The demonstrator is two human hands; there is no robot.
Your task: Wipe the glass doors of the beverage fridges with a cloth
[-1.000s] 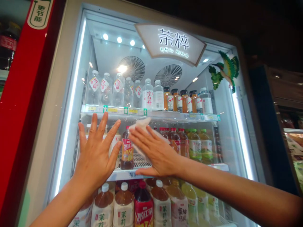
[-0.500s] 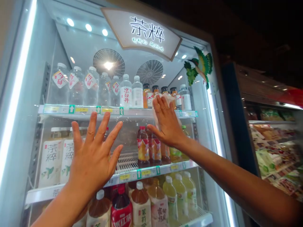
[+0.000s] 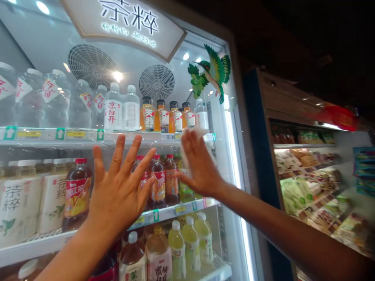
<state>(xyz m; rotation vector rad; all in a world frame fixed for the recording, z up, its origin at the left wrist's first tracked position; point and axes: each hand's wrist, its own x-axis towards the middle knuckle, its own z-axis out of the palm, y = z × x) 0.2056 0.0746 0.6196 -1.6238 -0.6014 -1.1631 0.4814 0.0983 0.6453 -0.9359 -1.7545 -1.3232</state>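
The right hand [image 3: 200,166] and its white cloth [image 3: 195,145] have shifted toward the right side of the glass door [image 3: 202,125] since the earlier frame, just below the amber bottles [image 3: 161,116] of the top shelf. The cloth lies flat under the right palm and fingers (one corner protrudes past the fingertips). The left hand [image 3: 117,187] is open wide, fingers spread, and holds nothing. Red-capped bottles [image 3: 158,183] stand behind the door, between the hands.

Right hand [image 3: 200,166] farther right across cooler [image 3: 245,156]
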